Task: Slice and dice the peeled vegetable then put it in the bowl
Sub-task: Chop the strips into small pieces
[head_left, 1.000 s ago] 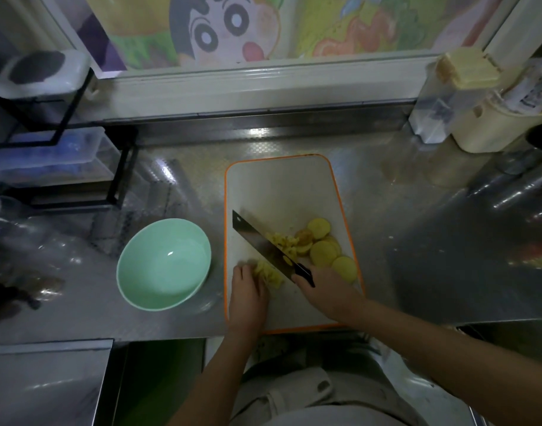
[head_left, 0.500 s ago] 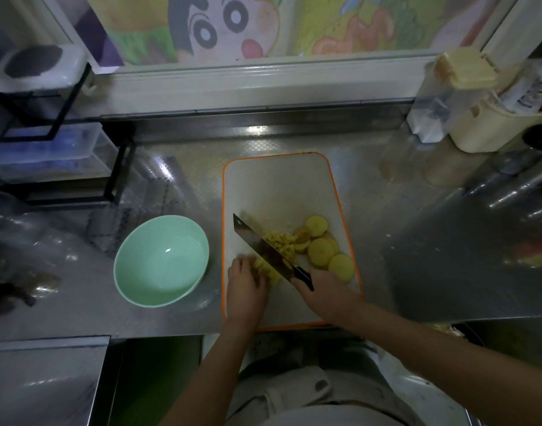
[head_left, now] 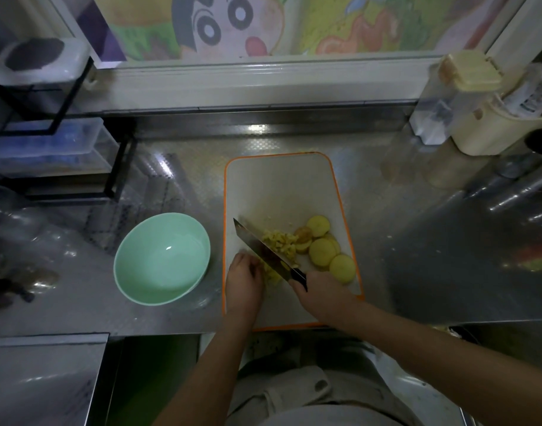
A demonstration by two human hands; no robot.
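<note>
A white cutting board (head_left: 278, 186) with an orange rim lies on the steel counter. On its near part lie round yellow vegetable slices (head_left: 323, 250) and a small heap of diced pieces (head_left: 278, 241). My right hand (head_left: 320, 295) grips the black handle of a cleaver (head_left: 260, 249), whose blade slants across the board over the pieces. My left hand (head_left: 243, 279) has curled fingers holding yellow strips (head_left: 271, 273) against the blade's left side. An empty mint-green bowl (head_left: 162, 258) stands left of the board.
A black wire rack with clear plastic boxes (head_left: 45, 149) stands at the back left. Cream and clear containers (head_left: 466, 109) crowd the back right corner. The counter's front edge runs just under the board, and a glass jar (head_left: 14, 238) sits at far left.
The cleaver and my left hand have stayed over the same strips with only small chopping shifts. The diced heap beside the blade looks slightly larger.
</note>
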